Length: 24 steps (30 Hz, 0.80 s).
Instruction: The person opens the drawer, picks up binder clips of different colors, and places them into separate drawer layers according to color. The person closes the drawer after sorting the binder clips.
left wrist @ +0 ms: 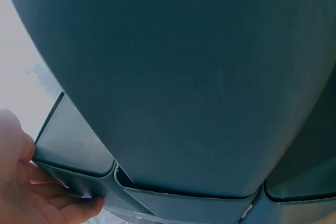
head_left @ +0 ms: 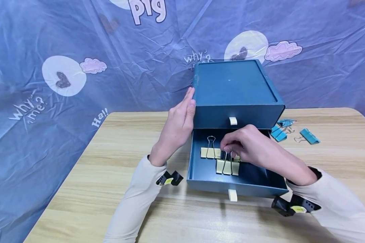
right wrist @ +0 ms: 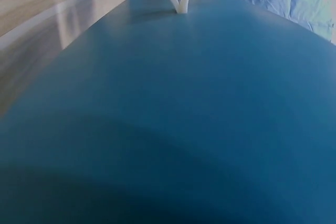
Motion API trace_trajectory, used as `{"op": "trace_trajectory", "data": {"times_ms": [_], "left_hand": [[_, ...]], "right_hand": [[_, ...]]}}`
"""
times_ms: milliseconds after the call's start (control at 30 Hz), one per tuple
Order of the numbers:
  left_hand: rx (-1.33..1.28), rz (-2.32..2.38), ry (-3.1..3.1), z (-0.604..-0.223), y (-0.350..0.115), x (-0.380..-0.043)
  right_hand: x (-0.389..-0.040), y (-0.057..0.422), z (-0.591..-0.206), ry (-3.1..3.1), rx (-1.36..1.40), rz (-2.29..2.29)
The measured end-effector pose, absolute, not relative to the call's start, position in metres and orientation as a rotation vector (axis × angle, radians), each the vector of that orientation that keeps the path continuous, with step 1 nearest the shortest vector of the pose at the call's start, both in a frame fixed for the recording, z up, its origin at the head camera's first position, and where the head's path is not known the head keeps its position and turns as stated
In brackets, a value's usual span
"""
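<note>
Dark blue and boxy, the two-drawer cabinet stands near the back edge of the pale wood-grain tabletop, its lower drawer pulled out toward the near edge. Inside, left of middle and nearer the drawer's front edge than its back, is a pale yellow binder clip with wire handles; the person's right hand pinches those handles between thumb and fingers. Whether the clip rests on the drawer floor or hangs just above it, I cannot tell. A second pale yellow clip, one wire handle raised, sits near the drawer's left edge. The left hand lies with straight fingers against the cabinet's left side, gripping nothing. Bright turquoise binder clips lie right of the cabinet, toward the tabletop's back right corner.

The step in hand looks like placing or picking up the pinched clip; this moment alone does not settle which. The next move likely calls for careful finger control clear of the neighbouring clip, with the left hand bracing the cabinet.
</note>
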<state>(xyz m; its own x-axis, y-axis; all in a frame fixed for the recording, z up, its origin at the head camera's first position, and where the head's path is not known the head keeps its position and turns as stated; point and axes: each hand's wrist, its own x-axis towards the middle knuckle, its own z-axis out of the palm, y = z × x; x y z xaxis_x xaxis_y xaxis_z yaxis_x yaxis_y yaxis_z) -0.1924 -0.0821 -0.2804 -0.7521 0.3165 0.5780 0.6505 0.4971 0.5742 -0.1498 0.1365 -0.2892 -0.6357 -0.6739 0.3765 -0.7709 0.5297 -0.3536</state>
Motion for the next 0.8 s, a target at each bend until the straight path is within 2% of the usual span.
{"op": "trace_trajectory", "data": {"times_ms": [800], "left_hand": [[-0.791,-1.128,-2.350,-0.2806,-0.0824,-0.1925]], "right_hand": [[-0.1578,0.1403,-0.2956,-2.480,1.243,0.727]]}}
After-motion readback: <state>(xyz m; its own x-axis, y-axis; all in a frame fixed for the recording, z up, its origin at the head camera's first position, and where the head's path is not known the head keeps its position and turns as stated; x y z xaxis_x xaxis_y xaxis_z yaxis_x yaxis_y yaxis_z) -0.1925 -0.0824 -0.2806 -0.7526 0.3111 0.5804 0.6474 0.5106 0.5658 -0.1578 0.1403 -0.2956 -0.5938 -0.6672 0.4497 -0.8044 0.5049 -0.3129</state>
